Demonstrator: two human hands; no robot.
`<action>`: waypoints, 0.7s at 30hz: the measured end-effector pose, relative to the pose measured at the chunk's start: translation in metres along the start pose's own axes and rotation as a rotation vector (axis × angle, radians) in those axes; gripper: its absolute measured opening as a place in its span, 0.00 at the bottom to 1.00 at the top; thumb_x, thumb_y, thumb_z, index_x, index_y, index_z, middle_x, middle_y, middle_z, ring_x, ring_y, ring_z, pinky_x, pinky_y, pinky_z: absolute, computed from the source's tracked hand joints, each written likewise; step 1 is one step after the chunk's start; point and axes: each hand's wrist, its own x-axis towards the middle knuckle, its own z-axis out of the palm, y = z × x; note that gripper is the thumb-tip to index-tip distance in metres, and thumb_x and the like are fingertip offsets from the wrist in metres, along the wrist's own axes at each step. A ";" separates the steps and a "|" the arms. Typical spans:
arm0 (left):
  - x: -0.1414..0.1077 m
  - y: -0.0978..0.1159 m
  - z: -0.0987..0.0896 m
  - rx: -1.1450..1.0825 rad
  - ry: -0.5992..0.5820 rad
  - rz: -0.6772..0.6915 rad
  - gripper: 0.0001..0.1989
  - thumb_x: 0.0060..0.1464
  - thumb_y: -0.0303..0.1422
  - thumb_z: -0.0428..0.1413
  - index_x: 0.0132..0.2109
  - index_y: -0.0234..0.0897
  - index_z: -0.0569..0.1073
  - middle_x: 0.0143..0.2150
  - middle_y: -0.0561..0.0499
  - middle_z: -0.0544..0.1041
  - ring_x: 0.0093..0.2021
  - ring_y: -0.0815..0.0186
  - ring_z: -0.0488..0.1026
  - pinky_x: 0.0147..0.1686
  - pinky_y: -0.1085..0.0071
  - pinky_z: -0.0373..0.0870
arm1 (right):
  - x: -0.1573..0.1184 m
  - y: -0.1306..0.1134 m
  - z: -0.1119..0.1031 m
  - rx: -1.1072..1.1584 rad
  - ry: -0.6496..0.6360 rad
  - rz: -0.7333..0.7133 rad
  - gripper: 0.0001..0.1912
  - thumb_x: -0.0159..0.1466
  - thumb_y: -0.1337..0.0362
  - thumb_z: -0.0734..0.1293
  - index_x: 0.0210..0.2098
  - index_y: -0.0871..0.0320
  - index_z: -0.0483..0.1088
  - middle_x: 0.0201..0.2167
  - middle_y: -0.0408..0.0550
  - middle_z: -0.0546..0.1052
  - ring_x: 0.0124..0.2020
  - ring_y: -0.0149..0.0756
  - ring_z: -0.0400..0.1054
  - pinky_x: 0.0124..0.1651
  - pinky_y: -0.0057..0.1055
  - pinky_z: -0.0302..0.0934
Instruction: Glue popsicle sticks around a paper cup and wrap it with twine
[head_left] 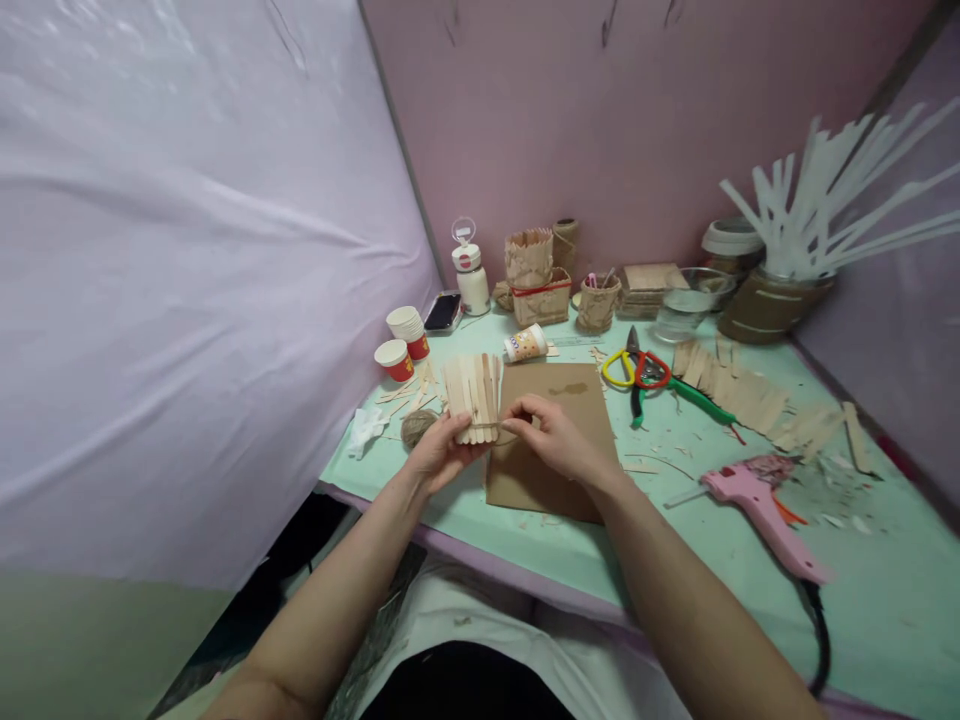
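A cup shape covered in upright pale wooden strips (474, 392) is held in my left hand (444, 452), its fingers wrapped round the lower part. Thin twine runs round the strips near the bottom. My right hand (549, 435) is just to the right of the cup, thumb and forefinger pinched on the twine at its lower right edge. Beneath my right hand lies a brown cardboard sheet (555, 480). A ball of twine (418, 428) rests on the table behind my left wrist.
Paper cups (394, 361) stand at the left, and a printed cup (526, 343) lies behind the cardboard. Pliers and scissors (636, 370), wooden strips (750, 395) and a pink glue gun (765, 515) with its cord are at the right. Baskets (541, 298) and a bottle (472, 282) line the back.
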 end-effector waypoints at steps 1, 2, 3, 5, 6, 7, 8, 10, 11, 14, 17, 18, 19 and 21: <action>-0.002 0.000 -0.001 0.009 -0.007 0.006 0.20 0.48 0.30 0.67 0.49 0.30 0.76 0.44 0.44 0.82 0.42 0.60 0.79 0.49 0.62 0.77 | 0.000 0.000 0.001 0.003 -0.010 -0.006 0.09 0.64 0.58 0.65 0.29 0.55 0.69 0.30 0.44 0.73 0.35 0.38 0.65 0.42 0.34 0.58; -0.004 0.000 -0.002 0.017 -0.015 0.009 0.20 0.49 0.30 0.66 0.49 0.30 0.76 0.44 0.43 0.82 0.44 0.59 0.79 0.50 0.61 0.77 | -0.001 0.000 0.001 0.012 -0.021 -0.009 0.09 0.64 0.57 0.65 0.29 0.55 0.69 0.30 0.44 0.73 0.36 0.38 0.65 0.42 0.34 0.58; -0.004 0.000 -0.002 0.024 -0.023 0.011 0.20 0.49 0.30 0.66 0.50 0.30 0.76 0.44 0.42 0.82 0.46 0.57 0.79 0.52 0.59 0.76 | -0.001 -0.001 0.002 0.026 -0.035 -0.007 0.10 0.64 0.57 0.65 0.30 0.55 0.69 0.30 0.43 0.72 0.36 0.38 0.65 0.43 0.34 0.58; -0.004 0.000 -0.004 0.026 -0.039 0.015 0.20 0.49 0.30 0.66 0.50 0.31 0.75 0.45 0.42 0.82 0.49 0.55 0.79 0.55 0.57 0.75 | -0.001 -0.002 0.001 0.070 -0.060 0.006 0.10 0.64 0.57 0.64 0.30 0.55 0.68 0.30 0.43 0.72 0.35 0.37 0.64 0.42 0.34 0.58; -0.003 -0.001 -0.004 0.022 -0.048 0.018 0.20 0.50 0.30 0.66 0.50 0.31 0.75 0.46 0.42 0.82 0.49 0.55 0.79 0.56 0.56 0.74 | -0.001 -0.003 0.001 0.096 -0.069 0.015 0.10 0.64 0.57 0.64 0.30 0.55 0.67 0.29 0.42 0.71 0.35 0.36 0.64 0.41 0.33 0.58; -0.002 -0.001 -0.005 0.013 -0.059 0.022 0.21 0.50 0.30 0.66 0.51 0.31 0.74 0.46 0.42 0.82 0.50 0.55 0.79 0.56 0.56 0.74 | 0.000 -0.003 0.000 0.120 -0.074 0.024 0.09 0.63 0.57 0.64 0.30 0.55 0.67 0.29 0.41 0.70 0.34 0.36 0.63 0.41 0.33 0.58; 0.000 -0.002 -0.005 0.002 -0.071 0.026 0.21 0.50 0.30 0.66 0.52 0.31 0.74 0.47 0.41 0.82 0.49 0.55 0.80 0.56 0.56 0.74 | 0.000 -0.004 0.000 0.141 -0.077 0.031 0.09 0.63 0.57 0.64 0.30 0.55 0.67 0.28 0.41 0.70 0.33 0.35 0.63 0.40 0.32 0.58; 0.002 -0.003 -0.006 -0.029 -0.093 0.024 0.22 0.51 0.31 0.66 0.53 0.31 0.73 0.47 0.41 0.83 0.47 0.56 0.80 0.55 0.57 0.75 | 0.001 -0.003 -0.001 0.166 -0.075 0.037 0.10 0.63 0.56 0.64 0.30 0.55 0.67 0.28 0.41 0.69 0.32 0.35 0.63 0.39 0.32 0.58; 0.003 -0.004 -0.006 -0.047 -0.104 0.016 0.22 0.51 0.32 0.66 0.53 0.31 0.73 0.47 0.41 0.83 0.46 0.56 0.81 0.54 0.58 0.76 | 0.001 -0.003 -0.001 0.171 -0.071 0.036 0.10 0.63 0.56 0.65 0.30 0.55 0.67 0.28 0.41 0.69 0.32 0.35 0.63 0.39 0.32 0.58; 0.003 -0.005 -0.007 -0.103 -0.133 -0.010 0.21 0.52 0.35 0.65 0.52 0.32 0.74 0.46 0.42 0.83 0.44 0.58 0.81 0.49 0.62 0.78 | 0.001 -0.002 0.001 0.173 -0.054 0.040 0.11 0.63 0.55 0.65 0.30 0.56 0.67 0.28 0.41 0.70 0.32 0.34 0.63 0.40 0.32 0.58; 0.002 -0.007 -0.008 -0.141 -0.143 -0.019 0.20 0.51 0.36 0.65 0.50 0.33 0.75 0.45 0.44 0.83 0.43 0.58 0.81 0.46 0.64 0.78 | 0.000 -0.002 0.004 0.176 -0.056 0.057 0.12 0.63 0.55 0.66 0.30 0.56 0.68 0.28 0.41 0.71 0.32 0.34 0.63 0.40 0.32 0.59; 0.001 -0.008 -0.009 -0.148 -0.142 -0.016 0.20 0.52 0.37 0.65 0.50 0.33 0.75 0.44 0.45 0.83 0.43 0.59 0.81 0.46 0.65 0.78 | 0.000 -0.002 0.004 0.180 -0.061 0.063 0.12 0.63 0.55 0.66 0.30 0.56 0.68 0.28 0.41 0.71 0.32 0.34 0.63 0.40 0.32 0.59; 0.001 -0.009 -0.009 -0.152 -0.140 -0.012 0.20 0.52 0.38 0.64 0.50 0.34 0.76 0.44 0.45 0.84 0.43 0.59 0.81 0.46 0.65 0.78 | 0.000 -0.002 0.005 0.184 -0.065 0.069 0.12 0.63 0.54 0.66 0.30 0.56 0.68 0.28 0.41 0.71 0.32 0.34 0.64 0.40 0.32 0.59; 0.001 -0.010 -0.011 -0.156 -0.141 -0.001 0.20 0.52 0.38 0.64 0.50 0.34 0.75 0.43 0.45 0.83 0.43 0.59 0.81 0.46 0.65 0.77 | 0.000 -0.001 0.006 0.190 -0.064 0.082 0.13 0.63 0.53 0.66 0.30 0.56 0.69 0.28 0.41 0.71 0.32 0.34 0.64 0.40 0.32 0.60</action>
